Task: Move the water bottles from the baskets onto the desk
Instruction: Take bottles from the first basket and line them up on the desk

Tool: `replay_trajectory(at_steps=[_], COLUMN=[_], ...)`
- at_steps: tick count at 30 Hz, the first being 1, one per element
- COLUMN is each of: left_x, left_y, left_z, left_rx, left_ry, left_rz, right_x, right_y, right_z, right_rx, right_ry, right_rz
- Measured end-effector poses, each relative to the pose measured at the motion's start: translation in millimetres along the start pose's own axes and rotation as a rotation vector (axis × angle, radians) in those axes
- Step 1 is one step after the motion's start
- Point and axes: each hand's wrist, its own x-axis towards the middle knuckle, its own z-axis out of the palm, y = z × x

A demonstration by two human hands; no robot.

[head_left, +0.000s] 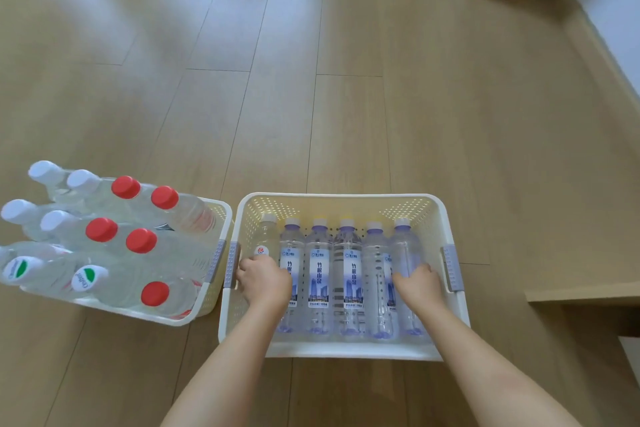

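Cream perforated plastic baskets, two, are set side by side on the wood floor, walls nearly touching. Right basket point(346, 199): six bottles laid flat in one row, caps pointing away, bodies packed shoulder to shoulder, so only the two end bottles offer a free side for a grasp. Those ends are what is being taken. Left hand point(265, 282) is placed on the leftmost bottle point(265, 243), the clear one with the red logo, fingers point(249, 265) curled down over its body against the basket wall. Right hand point(420, 286) is placed on the rightmost bottle point(405, 246), fingers curled over it; fingertips are hidden behind the bottle, so a full wrap cannot be confirmed. Neither bottle looks lifted yet; grasp stage is judged, task barely begun. Left basket point(221, 218): bottles stood upright and packed tight, with red caps point(125, 187), white caps and two green-logo caps, all standing above the rim, so top grabs are possible there later. Room: little slack between end bottles and side walls, grey handle inserts close by; a straight upward lift is advised. Open floor lies ahead. A wooden edge at right point(581, 295) may be the table; cannot be told.
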Motion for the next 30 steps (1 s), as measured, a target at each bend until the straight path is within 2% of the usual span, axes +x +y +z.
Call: replay_trajectory(at_steps=[2, 7, 11, 17, 26, 30], left_x=[3.9, 5.1, 12.6, 16.2, 7.1, -1.6], left_y=[1.7, 8.6, 12.7, 3.6, -9.6, -9.6], left_z=[1.6, 10.2, 14.8, 17.3, -2.1, -17.5], left_rx=[0.050, 0.139, 0.237, 0.282, -0.067, -0.366], left_ry=[-0.003, 0.024, 0.043, 0.106, 0.079, -0.098], left_rz=[-0.011, -0.072, -0.070, -0.024, 0.093, 0.176], right_x=[5.4, 12.2, 16.7, 14.7, 7.9, 2.5], right_y=[-4.6, -12.6, -21.8, -15.1, -3.8, -3.2], right_z=[6.4, 17.6, 23.2, 28.0, 29.4, 27.2], right_rx=[0.004, -0.214, -0.127, -0.286, -0.342, -0.262], right_ry=[0.022, 0.037, 0.061, 0.083, 0.106, 0.096], right_rz=[0.035, 0.141, 0.222, 0.153, 0.068, 0.056])
